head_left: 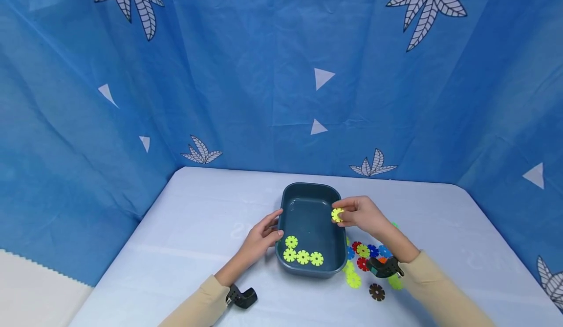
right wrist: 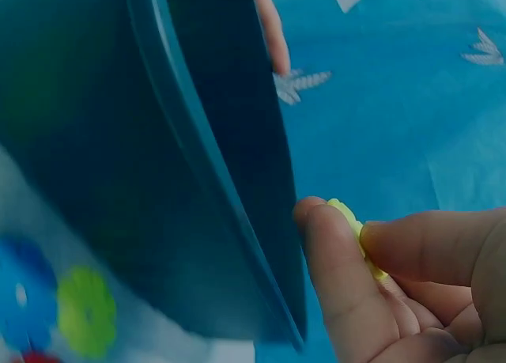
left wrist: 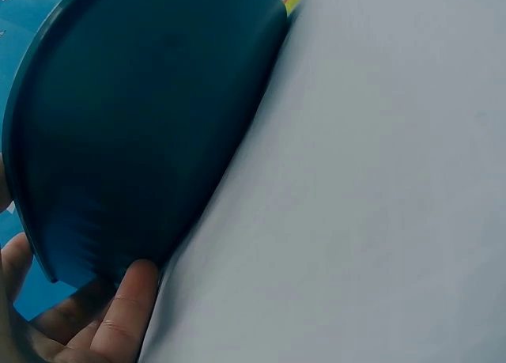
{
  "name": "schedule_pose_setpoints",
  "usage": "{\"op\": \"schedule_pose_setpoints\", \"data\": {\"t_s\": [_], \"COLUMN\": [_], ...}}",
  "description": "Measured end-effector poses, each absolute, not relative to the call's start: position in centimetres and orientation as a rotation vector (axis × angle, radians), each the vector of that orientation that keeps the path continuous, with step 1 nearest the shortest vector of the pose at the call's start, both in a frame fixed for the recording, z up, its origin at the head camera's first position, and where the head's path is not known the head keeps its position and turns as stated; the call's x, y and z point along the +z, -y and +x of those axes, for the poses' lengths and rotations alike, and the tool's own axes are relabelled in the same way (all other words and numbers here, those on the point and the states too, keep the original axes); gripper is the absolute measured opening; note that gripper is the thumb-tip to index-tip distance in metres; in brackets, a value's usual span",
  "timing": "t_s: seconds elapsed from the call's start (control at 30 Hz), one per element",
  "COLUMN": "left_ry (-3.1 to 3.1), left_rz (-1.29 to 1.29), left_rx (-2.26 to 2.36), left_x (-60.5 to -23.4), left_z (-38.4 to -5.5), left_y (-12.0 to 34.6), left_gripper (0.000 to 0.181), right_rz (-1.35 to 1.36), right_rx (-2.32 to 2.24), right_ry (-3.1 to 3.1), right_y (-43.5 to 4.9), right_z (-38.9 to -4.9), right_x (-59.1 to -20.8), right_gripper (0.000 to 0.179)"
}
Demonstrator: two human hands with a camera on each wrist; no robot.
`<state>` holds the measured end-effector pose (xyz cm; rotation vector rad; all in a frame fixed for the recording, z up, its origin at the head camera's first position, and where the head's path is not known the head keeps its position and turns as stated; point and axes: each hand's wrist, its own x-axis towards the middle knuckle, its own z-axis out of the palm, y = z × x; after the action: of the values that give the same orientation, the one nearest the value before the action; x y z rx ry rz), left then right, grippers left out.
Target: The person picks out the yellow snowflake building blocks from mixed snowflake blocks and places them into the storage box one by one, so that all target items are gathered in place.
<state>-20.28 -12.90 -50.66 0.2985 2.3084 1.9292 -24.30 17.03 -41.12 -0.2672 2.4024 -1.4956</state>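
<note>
My right hand point(head_left: 362, 214) pinches a yellow notched plastic disc point(head_left: 337, 215) between thumb and fingers, over the right rim of a dark blue-grey bin point(head_left: 308, 219). In the right wrist view the pinched yellow disc point(right wrist: 348, 221) shows nearly edge-on beside the bin's wall point(right wrist: 213, 181). My left hand point(head_left: 259, 236) rests against the bin's left side, fingers spread and fingertips at the rim. From the left wrist, some fingers point(left wrist: 130, 311) show against the outer wall point(left wrist: 142, 141). Inside the bin, several yellow discs point(head_left: 303, 257) lie in an L shape along the near left corner.
Right of the bin, under my right forearm, lies a loose pile of discs in red point(head_left: 362, 264), blue point(head_left: 373, 250), orange and yellow-green point(head_left: 353, 280). A brown disc point(head_left: 377, 292) lies nearer to me. A blue patterned curtain point(head_left: 272, 73) hangs behind the white table point(head_left: 211, 209).
</note>
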Motion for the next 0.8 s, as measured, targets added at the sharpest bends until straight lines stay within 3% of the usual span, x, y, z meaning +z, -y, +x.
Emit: {"op": "schedule_pose_setpoints", "data": {"t_s": [0.33, 0.8], "left_ry": [-2.325, -2.310], "left_rz": [0.314, 0.305], "left_rx": [1.922, 1.925], "left_x": [-50.8, -50.6], "left_z": [-20.3, -20.2], "left_y": [12.9, 12.8], "left_gripper": [0.059, 0.059], "right_rz": [-0.294, -0.352], "right_rx": [-1.432, -1.291], "right_ry": [-2.367, -2.381], "right_y": [-13.6, -10.5], "right_z": [-24.4, -27.5], "right_x": [-41.8, -41.6], "right_gripper": [0.030, 0.028]}}
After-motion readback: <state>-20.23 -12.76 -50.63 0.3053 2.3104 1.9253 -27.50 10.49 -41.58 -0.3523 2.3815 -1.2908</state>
